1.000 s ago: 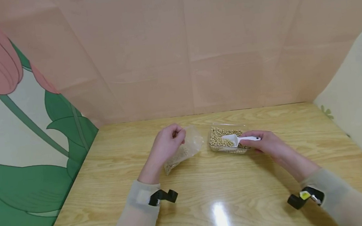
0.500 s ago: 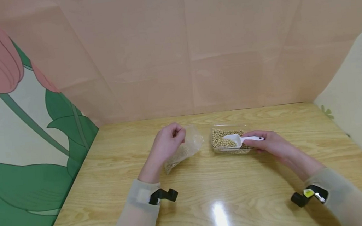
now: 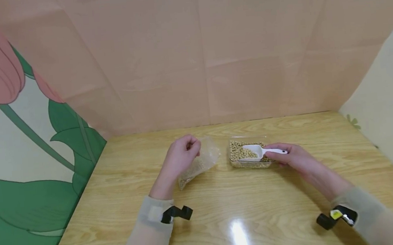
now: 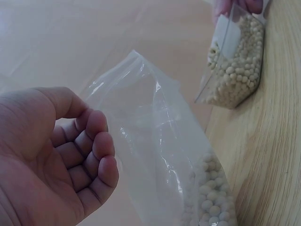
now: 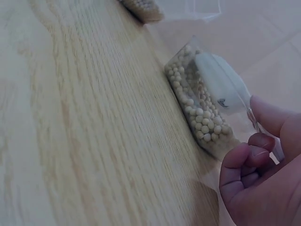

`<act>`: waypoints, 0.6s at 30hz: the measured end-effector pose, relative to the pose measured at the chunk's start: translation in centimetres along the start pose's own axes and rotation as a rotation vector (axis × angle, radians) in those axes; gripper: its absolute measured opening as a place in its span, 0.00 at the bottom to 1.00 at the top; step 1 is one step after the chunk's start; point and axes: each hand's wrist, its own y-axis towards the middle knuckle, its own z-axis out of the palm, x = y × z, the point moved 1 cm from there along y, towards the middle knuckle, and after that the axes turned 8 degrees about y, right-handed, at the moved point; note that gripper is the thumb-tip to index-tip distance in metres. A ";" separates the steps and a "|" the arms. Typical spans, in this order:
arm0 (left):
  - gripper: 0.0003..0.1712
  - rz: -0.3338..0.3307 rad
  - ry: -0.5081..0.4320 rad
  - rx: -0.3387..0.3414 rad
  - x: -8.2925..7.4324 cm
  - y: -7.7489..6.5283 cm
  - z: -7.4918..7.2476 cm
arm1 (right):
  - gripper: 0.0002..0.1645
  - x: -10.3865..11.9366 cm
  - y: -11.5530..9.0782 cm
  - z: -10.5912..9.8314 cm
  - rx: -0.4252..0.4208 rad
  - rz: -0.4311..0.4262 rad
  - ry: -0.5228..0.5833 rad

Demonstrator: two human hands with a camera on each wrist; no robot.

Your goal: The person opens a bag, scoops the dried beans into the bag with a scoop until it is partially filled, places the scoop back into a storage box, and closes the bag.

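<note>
My left hand (image 3: 182, 154) pinches the upper edge of a clear plastic bag (image 4: 146, 117) between thumb and fingers, the other fingers curled. Pale round beans (image 4: 214, 197) fill the bag's bottom, which lies on the table. To the right stands a clear plastic box (image 3: 247, 137) of the same beans (image 3: 235, 150). A white scoop (image 3: 253, 151) sits among them, its mouth toward the bag and beans in its bowl. My right hand (image 3: 295, 157) grips the scoop's handle over the box's right end. In the right wrist view, the box wall (image 5: 195, 47) overlaps the scoop.
The wooden table (image 3: 210, 213) meets a pinkish backdrop (image 3: 205, 60) behind the bag and box. A flower-patterned panel (image 3: 32, 150) borders the left, and another pale panel (image 3: 390, 115) the right. Each forearm wears a black camera mount (image 3: 177, 213).
My right hand, the scoop and the box have shifted slightly right over the second. More of the scoop's white front side now shows. My left hand and the bag have stayed put.
</note>
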 end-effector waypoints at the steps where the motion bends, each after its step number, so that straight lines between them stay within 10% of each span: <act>1: 0.14 0.000 0.000 0.001 0.0 0.0 0.0 | 0.18 0.0 0.0 0.0 -0.001 0.000 0.022; 18: 0.15 0.002 -0.006 0.008 0.1 0.0 -0.1 | 0.12 0.5 -0.6 -0.2 0.045 -0.071 0.368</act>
